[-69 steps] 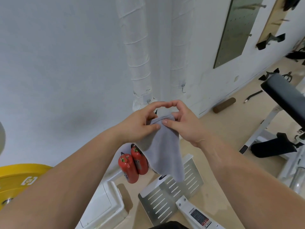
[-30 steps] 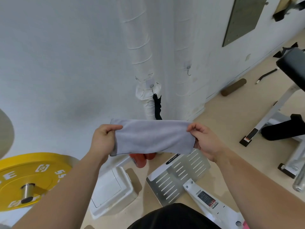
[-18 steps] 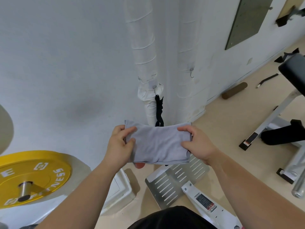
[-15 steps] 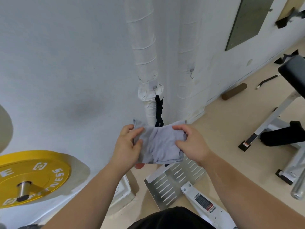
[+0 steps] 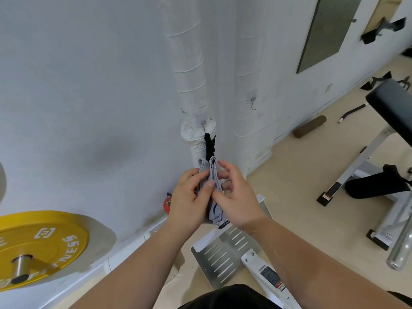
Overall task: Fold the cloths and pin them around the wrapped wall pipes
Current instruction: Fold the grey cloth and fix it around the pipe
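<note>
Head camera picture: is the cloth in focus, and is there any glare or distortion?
Head view: the grey cloth is fairly sharp. Head view: light is even, shadows faint, no glare on the wall. Head view: the wide lens tilts the wrapped pipe and stretches the edges.

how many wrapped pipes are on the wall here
2. The left pipe rises just behind the folded grey cloth; the right pipe stands beside it, with a small hook on it. More could lie outside the view.
</note>
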